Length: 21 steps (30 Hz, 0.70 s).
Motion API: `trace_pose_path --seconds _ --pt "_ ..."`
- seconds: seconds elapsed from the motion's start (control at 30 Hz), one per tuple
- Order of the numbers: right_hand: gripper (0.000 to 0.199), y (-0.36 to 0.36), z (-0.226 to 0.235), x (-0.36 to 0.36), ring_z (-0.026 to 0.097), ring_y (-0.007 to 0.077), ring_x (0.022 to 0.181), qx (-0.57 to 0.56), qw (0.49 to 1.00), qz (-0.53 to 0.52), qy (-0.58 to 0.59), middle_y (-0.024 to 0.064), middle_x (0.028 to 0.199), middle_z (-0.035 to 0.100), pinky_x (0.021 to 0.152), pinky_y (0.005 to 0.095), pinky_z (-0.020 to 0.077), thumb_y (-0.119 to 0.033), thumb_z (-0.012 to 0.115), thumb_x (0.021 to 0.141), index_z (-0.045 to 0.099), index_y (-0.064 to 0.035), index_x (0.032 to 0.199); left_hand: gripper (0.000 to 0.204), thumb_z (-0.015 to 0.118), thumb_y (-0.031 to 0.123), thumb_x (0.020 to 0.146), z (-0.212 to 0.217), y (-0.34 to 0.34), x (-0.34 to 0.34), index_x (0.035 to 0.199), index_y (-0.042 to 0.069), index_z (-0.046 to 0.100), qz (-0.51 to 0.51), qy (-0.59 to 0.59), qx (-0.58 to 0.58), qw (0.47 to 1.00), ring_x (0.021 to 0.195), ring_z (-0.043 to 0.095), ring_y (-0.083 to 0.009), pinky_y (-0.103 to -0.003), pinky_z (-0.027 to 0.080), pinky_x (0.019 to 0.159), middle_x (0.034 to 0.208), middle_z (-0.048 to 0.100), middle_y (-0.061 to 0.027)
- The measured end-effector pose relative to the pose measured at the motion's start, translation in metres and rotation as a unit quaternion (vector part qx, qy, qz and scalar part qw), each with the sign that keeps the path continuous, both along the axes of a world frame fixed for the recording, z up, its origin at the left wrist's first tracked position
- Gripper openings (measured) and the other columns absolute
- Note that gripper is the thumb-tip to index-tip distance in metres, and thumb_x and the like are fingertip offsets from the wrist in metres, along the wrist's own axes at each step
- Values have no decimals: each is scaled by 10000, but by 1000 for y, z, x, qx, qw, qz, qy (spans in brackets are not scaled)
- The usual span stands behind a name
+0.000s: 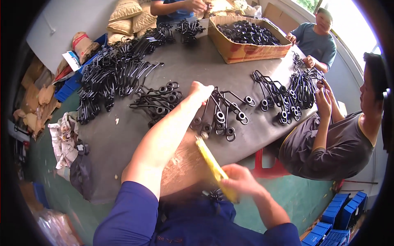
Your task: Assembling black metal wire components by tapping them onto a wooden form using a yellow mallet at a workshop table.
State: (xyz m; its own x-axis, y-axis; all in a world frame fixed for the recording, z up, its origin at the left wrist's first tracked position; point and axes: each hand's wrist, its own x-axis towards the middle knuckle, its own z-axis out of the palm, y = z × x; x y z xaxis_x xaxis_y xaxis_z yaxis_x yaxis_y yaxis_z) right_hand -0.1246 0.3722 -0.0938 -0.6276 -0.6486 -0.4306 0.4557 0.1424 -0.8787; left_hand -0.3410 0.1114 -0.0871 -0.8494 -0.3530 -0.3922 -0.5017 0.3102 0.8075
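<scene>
My left hand (201,91) reaches out over the grey table (123,139) and its fingers close on a bundle of black wire springs (223,115) with looped ends. My right hand (240,180) stays close to my body at the table's near edge, gripping a yellow strip-like tool (210,160) that points up toward the bundle; the tool is blurred. A small black spring part (213,194) lies in my lap just under that hand.
More black spring piles lie at the left (111,74), centre (158,100) and right (279,96). A cardboard box (246,51) full of them stands at the far side. Other people sit on the right (340,135), the far right (316,41) and the far side (176,8). Blue bins (336,217) stand on the floor.
</scene>
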Motion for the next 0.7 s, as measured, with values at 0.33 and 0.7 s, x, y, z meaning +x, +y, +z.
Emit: trace_pose_path --seconds 0.33,0.7 --pt "391 0 -56 42 593 156 831 -157 954 -113 -228 86 946 626 749 280 491 -206 541 812 560 14 1135 354 676 298 779 -2 -12 -25 986 10 678 -113 29 -236 965 1000 657 -344 -420 519 882 1022 689 -197" --pt "420 -11 -53 47 622 194 780 -212 951 -62 -218 110 867 625 724 327 521 -284 702 866 532 -6 1132 172 662 126 871 12 23 -16 766 12 587 -72 247 160 953 532 609 -132 -292 492 449 645 638 -80"
